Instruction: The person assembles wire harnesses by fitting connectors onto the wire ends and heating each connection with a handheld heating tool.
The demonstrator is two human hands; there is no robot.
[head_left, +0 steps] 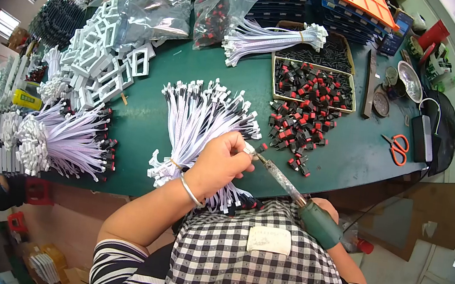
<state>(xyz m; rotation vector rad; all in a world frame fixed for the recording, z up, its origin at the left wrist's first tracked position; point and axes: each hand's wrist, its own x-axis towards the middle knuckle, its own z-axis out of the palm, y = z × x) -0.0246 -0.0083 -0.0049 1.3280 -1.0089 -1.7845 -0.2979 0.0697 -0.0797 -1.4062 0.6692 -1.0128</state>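
View from above a person seated at a green table (147,91); 12 o'clock is the far side, 6 o'clock the person's lap. The left hand (220,163) has thumb and forefinger pinched narrow on a small white connector (249,148), near the middle of the view. The right hand (326,207), partly hidden behind the handle, is wrapped round a soldering iron (285,181).

The key relation: the iron's long axis runs from 4 o'clock, at its green handle (320,225), to 10 o'clock, at its tip, which points at the connector. The tip lies at 4 o'clock from the left fingertips, just beside them, so the left hand is far nearer the tip than the right. A red-and-black switch (262,147) is close to the tip; whether they touch, I cannot tell.

A banded wire bundle (196,114) fans out beneath the left hand and towards 11 o'clock. A switch pile (299,128) lies at 2 o'clock from the pinch. Orange-handled scissors (398,149) rest at 1 o'clock from the right hand.
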